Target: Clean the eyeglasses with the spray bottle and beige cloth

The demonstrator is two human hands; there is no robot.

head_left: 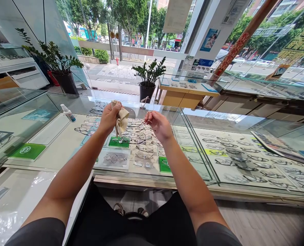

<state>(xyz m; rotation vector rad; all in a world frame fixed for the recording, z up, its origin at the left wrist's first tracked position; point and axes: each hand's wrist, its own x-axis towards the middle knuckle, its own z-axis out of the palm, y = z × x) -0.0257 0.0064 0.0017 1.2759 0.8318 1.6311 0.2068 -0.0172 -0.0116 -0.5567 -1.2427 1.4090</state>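
Above the glass display case (111,173), my left hand (110,118) grips a crumpled beige cloth (122,122), whose loose end hangs down on the right side of the fingers. To the right, apart from the cloth, my right hand (159,125) pinches a thin-framed pair of glasses (147,100) by a slender part; its round rim stands up above the fingertips. Rows of eyeglasses (144,149) lie under the glass below both hands. A white spray bottle (68,113) with a blue-marked label is left of my left hand.
An open-looking magazine or board (282,147) lies on the case at the right. Potted plants (147,80) stand beyond the case, before large windows. A green card (27,151) is at the left. A white counter (31,198) is at the lower left.
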